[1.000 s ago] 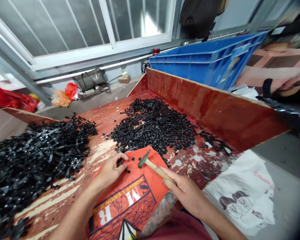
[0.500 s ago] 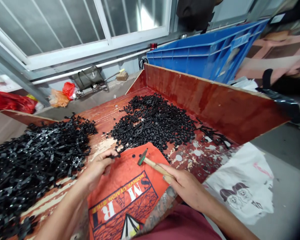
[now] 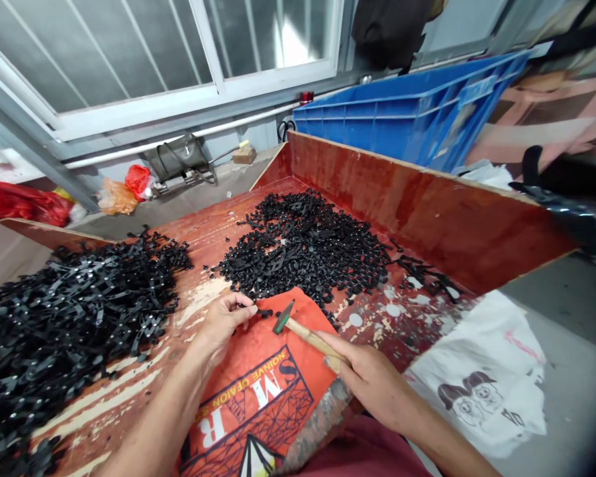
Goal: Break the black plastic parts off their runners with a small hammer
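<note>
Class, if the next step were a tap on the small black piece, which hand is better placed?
Probably the right hand: it grips the hammer, which hangs close to the small black piece. The left hand seems occupied, its fingers holding that piece at the orange cloth.

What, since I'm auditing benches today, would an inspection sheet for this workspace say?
Surface: red board, worn pale in patches, with raised sides.
Job's things: hammer; small black part; orange printed sheet beneath; left pile and centre pile of black parts.
Clutter: red plastic bag at far left; white printed sheet at right.
Grip: left hand pinches the small black part; right hand holds the hammer's wooden handle.
Cables: nothing certain; black loops near the blue crate are unclear.
Surroundings: window ahead, blue crate beyond the board's raised side.
</note>
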A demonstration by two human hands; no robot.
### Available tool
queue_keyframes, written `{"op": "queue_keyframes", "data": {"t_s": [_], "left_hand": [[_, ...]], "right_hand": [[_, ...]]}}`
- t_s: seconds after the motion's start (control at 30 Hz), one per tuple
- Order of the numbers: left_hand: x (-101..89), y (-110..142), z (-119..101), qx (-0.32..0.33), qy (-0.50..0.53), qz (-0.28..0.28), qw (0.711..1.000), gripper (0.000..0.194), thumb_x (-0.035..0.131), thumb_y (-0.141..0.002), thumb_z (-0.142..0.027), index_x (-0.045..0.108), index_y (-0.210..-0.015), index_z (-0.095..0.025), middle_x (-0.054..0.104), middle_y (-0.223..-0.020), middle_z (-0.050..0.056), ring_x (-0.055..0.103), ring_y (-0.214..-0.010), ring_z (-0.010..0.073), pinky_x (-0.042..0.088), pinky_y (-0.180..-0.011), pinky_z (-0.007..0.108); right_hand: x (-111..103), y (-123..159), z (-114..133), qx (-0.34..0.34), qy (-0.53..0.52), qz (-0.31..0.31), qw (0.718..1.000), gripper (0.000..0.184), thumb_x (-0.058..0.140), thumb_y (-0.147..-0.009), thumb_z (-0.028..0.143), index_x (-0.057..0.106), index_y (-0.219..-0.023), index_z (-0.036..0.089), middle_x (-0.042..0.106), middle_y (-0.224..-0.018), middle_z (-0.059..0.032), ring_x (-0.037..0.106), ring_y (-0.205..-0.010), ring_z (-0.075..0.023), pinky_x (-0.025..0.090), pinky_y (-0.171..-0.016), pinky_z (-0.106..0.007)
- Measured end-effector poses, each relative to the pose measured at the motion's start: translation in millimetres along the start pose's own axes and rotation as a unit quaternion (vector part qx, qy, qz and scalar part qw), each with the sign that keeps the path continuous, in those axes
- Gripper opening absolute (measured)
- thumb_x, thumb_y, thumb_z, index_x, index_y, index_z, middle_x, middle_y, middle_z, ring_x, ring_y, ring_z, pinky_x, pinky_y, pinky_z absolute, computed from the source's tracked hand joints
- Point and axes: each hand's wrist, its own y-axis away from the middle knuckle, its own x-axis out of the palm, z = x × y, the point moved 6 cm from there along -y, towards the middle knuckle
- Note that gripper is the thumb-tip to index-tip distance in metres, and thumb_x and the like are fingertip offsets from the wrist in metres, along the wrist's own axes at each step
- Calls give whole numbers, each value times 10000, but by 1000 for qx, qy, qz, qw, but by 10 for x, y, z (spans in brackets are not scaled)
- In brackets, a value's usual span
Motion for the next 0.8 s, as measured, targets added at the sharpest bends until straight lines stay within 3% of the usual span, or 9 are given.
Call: {"op": "queue_keyframes", "data": {"t_s": [0.17, 0.33, 0.53, 0.8], "left_hand": [[38, 94, 62, -38, 57, 36, 997, 375, 876, -570, -355, 673, -819, -161, 468, -531, -82, 327, -426, 36, 236, -438, 179], [-39, 216, -62, -32, 70, 50, 996, 421, 805, -686, -455, 710, -970, -160, 546, -549, -33, 485, -520, 88, 389, -538, 203], [-125, 180, 28, -31, 74, -67, 994, 343, 883, -528, -362, 688, -705, -141, 649, -564, 4, 552, -499, 93, 411, -525, 199], [-57, 13, 181, -5, 33, -99, 994, 270, 832, -559, -309, 640, -663, -151, 645, -503, 1, 502, -408, 74, 353, -424, 176]], "right_hand": [[3, 6, -2, -9, -10, 3, 1000, 473, 416, -983, 313, 472, -1448, 371, 668, -1293, -3, 665, -1115, -251, 511, -952, -391], [6, 0, -21, -1, -5, 4, 1000, 467, 416, -984, 325, 477, -1446, 361, 674, -1283, -7, 671, -1103, -246, 500, -972, -396], [10, -2, 0, 3, 17, 4, 1000, 465, 424, -982, 311, 489, -1441, 352, 670, -1292, -17, 669, -1105, -254, 503, -964, -401], [37, 6, -28, 5, 17, 6, 1000, 467, 422, -984, 276, 484, -1438, 366, 620, -1361, 2, 614, -1201, -244, 488, -990, -406]]}}
